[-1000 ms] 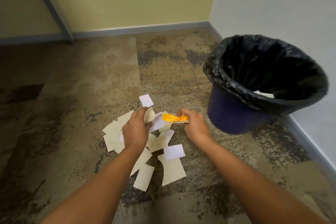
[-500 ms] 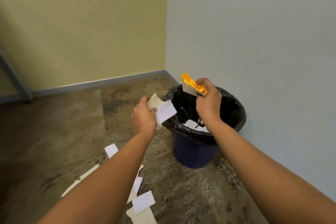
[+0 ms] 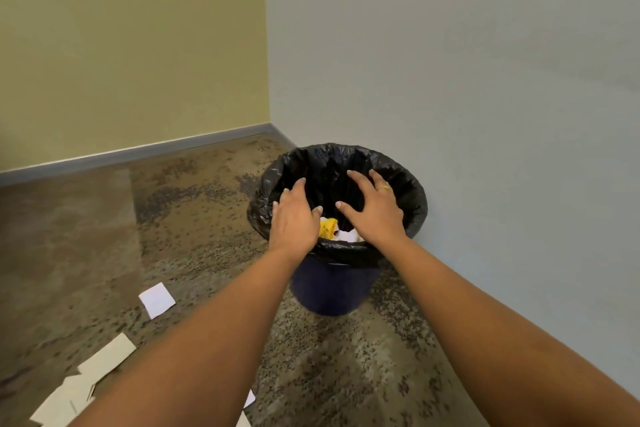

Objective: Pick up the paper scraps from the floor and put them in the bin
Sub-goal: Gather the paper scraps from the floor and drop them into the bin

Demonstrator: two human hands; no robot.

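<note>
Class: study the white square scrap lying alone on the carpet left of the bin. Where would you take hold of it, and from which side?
Pinch the white scrap at its near corner, coming from above on the person's side. It lies flat on the carpet, so probably only a corner or edge can be lifted; nothing overlaps it.

One dark-blue round plastic bin (image 3: 332, 288), one left hand (image 3: 294, 220), one right hand (image 3: 375, 213), one crumpled yellow paper scrap (image 3: 328, 228), one whole white square scrap (image 3: 157, 299), several cream scraps (image 3: 107, 355).
</note>
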